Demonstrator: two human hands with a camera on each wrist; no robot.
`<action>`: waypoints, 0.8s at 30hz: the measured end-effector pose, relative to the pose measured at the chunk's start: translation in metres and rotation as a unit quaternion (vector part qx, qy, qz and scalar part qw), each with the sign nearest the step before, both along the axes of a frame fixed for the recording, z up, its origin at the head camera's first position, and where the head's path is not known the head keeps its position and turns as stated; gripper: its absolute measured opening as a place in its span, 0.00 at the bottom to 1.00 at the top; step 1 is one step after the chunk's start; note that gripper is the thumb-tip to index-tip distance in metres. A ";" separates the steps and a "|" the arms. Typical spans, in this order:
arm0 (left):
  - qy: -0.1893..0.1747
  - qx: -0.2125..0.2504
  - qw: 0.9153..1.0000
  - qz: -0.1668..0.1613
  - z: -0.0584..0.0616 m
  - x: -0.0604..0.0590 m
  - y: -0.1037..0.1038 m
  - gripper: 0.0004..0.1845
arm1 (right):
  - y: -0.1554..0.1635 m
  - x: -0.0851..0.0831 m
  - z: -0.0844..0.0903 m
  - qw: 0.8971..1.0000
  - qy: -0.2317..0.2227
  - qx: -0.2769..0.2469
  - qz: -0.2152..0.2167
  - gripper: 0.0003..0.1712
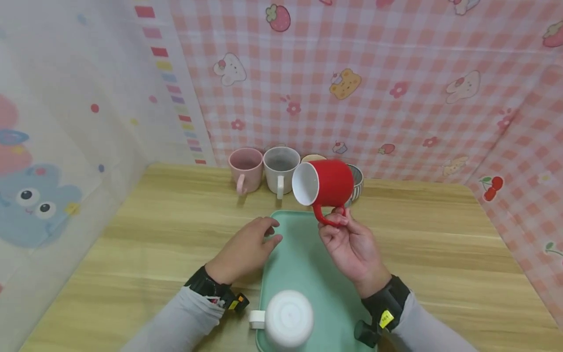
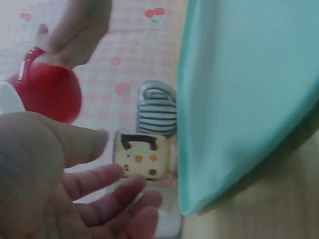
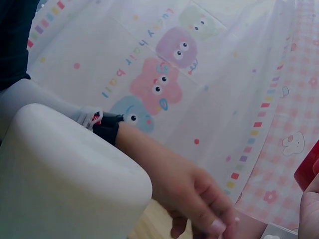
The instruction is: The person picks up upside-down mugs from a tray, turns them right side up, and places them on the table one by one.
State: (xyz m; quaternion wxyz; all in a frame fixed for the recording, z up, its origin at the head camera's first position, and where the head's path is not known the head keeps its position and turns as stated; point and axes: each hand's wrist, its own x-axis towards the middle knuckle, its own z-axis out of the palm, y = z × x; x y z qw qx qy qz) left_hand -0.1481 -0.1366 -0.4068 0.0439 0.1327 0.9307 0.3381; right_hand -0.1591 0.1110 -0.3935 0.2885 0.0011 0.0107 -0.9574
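Observation:
My right hand [image 1: 354, 249] pinches the handle of a red mug [image 1: 334, 183] and holds it up, tipped sideways so its white inside faces left. My left hand [image 1: 250, 244] hovers at the left edge of a green tray [image 1: 308, 254], fingers loosely bent and nothing in them. A white mug [image 1: 290, 318] stands upside down on the near part of the tray, its handle pointing left. In the left wrist view the red mug [image 2: 52, 94] is beyond my left hand [image 2: 75, 184].
Along the back wall stand a pink mug [image 1: 245, 171], a light grey mug [image 1: 281, 168], a cream mug [image 2: 142, 154] with a dark handle and a striped mug [image 1: 357, 182]. Pink checked cloth [image 1: 308, 73] hangs behind the wooden table [image 1: 440, 244].

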 end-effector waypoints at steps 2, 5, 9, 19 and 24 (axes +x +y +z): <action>-0.012 0.029 1.000 -0.002 0.007 -0.001 -0.001 0.19 | -0.001 0.000 -0.001 1.000 0.002 0.000 0.004 0.10; -0.040 0.077 0.996 -0.010 0.019 -0.002 -0.001 0.19 | -0.003 0.000 -0.003 1.000 0.010 -0.004 0.012 0.12; -0.085 0.152 0.984 -0.042 0.033 -0.004 0.003 0.19 | -0.006 0.002 -0.004 0.999 0.029 -0.003 0.018 0.13; -0.235 0.414 0.878 -0.055 0.039 -0.008 0.030 0.24 | -0.011 0.010 -0.006 0.998 0.059 0.017 0.021 0.16; -0.260 0.473 0.842 -0.025 0.042 -0.008 0.032 0.20 | -0.011 0.009 -0.002 0.996 0.088 0.014 0.029 0.18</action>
